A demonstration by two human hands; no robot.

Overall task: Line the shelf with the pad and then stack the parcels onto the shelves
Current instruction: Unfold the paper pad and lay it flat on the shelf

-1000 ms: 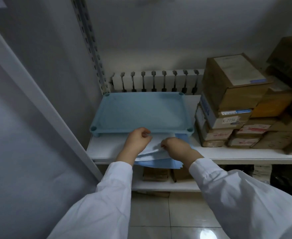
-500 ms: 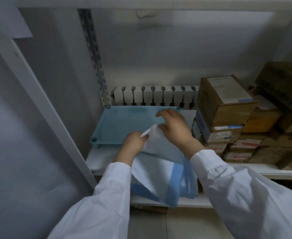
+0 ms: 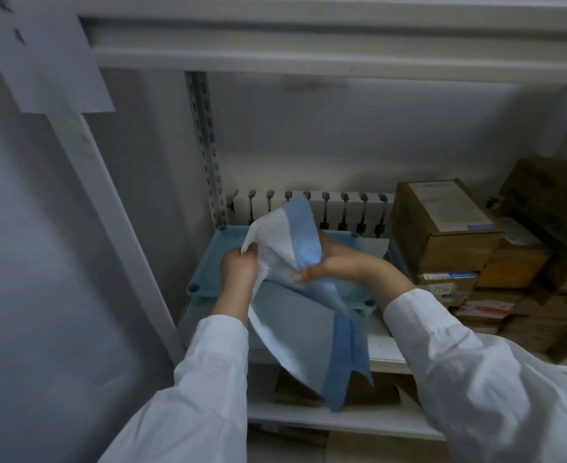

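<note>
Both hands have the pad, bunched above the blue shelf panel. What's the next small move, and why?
Probably draw the hands apart to open the pad flat. The left hand pinches a white corner, the right hand grips the blue-edged fold, and the pad hangs folded and drooping. The blue shelf panel beneath is mostly bare, so unfolding likely comes before laying it down.

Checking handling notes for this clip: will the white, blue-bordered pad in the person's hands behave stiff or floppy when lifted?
Probably floppy: the white, blue-bordered pad droops and creases between the left hand and right hand. Likely light: grips near one edge hold most of it up. It may need smoothing once laid on the pale blue plastic shelf panel.
</note>
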